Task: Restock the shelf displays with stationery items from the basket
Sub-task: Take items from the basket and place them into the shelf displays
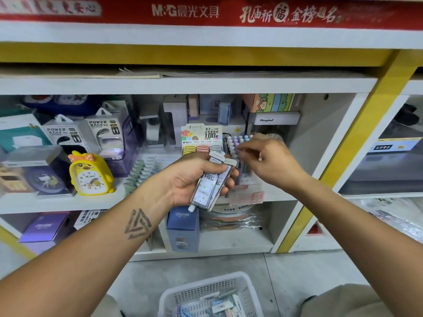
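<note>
Lead-refill cases (211, 183), several bunched together, clamped in the left hand (194, 179) before the shelf's refill display box (202, 143). Right hand (267, 156), fingers curled, reaches toward the pastel refills standing there; whether it pinches one cannot be told. White basket (248, 291) of stationery on the floor below.

Both forearms are seen bare, with no sleeves, watch or bracelet in view. A dark tattoo (137, 224) of interlocking triangles is inked on the inner side of the left forearm (91, 248), close to the wrist. No rings are visible on the left hand (194, 179) or the right hand (267, 161). Light beige cloth, possibly trousers (343, 300), is glimpsed at the lower right.
</note>
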Motion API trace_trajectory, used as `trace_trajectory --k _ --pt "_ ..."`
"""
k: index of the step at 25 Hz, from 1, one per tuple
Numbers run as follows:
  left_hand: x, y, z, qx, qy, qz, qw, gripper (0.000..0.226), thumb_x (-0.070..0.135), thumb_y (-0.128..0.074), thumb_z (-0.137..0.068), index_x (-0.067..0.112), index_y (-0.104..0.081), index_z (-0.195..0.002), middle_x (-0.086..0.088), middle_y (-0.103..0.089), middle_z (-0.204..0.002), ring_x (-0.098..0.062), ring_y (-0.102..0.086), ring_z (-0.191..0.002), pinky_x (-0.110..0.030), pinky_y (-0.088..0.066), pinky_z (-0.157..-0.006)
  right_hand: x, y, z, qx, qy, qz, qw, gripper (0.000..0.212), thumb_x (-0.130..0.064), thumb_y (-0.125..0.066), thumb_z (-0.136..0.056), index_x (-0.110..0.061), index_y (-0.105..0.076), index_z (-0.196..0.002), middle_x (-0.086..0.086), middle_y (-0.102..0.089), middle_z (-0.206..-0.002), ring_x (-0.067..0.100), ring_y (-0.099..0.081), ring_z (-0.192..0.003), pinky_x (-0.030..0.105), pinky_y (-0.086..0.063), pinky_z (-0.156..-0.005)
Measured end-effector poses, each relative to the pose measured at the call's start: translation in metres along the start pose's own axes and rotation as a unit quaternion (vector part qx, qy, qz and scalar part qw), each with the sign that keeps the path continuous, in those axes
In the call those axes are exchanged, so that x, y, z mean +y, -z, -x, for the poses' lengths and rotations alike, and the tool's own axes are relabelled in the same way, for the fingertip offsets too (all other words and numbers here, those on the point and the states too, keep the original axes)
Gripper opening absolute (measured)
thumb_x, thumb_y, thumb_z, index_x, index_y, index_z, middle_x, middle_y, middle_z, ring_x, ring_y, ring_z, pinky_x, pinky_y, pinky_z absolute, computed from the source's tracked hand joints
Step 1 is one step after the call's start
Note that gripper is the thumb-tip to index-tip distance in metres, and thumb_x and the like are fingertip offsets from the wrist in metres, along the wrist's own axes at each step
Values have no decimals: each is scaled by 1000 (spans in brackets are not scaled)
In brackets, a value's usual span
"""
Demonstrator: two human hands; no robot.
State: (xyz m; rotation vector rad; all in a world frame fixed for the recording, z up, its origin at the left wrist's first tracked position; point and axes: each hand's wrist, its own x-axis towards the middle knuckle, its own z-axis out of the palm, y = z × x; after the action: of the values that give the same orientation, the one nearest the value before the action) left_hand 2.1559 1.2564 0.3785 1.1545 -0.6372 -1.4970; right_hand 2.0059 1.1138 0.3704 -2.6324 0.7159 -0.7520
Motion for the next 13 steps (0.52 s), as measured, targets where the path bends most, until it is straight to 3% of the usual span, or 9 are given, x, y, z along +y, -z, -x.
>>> trace_trajectory --k 3,6,8,13 --pt "0 -1 2 -29 -25 -23 999 20 -5 -51 -93 -1 -65 -107 -17 -70 -91 -24 -67 -67 -30 -56 -55 -13 4 -4 -48 -126 -259 956 15 -27 -66 -96 -22 -80 -94 -3 -75 -88 3 -63 -76 18 -45 -66" --pt "0 -1 3 -54 -22 -26 998 20 -5 -52 -93 -1 -66 -106 -19 -69 -92 -25 -66 -69 -31 -55 -56 -23 2 -4 -114 -177 -374 903 13 -16 -67 -94 -9 -78 -94 12 -75 -87 17 -61 -77 25 -43 -67" --pt "-1 0 3 -70 -12 -24 997 20 -4 -52 -93 -1 -67 -105 -19 -69 -93 -26 -66 -70 -32 -55 -57 -23 3 -6 -84 -199 -422 881 14 -9 -63 -96 -1 -74 -94 15 -71 -81 23 -56 -70 31 -40 -63" --pt "-1 7 5 -69 20 -36 997 22 -1 -56 -89 0 -67 -108 -20 -68 -94 -26 -65 -71 -31 -55 -56 -14 12 -14 42 -244 -456 855 19 0 -52 -101 10 -65 -108 23 -65 -82 19 -62 -59 23 -51 -57"
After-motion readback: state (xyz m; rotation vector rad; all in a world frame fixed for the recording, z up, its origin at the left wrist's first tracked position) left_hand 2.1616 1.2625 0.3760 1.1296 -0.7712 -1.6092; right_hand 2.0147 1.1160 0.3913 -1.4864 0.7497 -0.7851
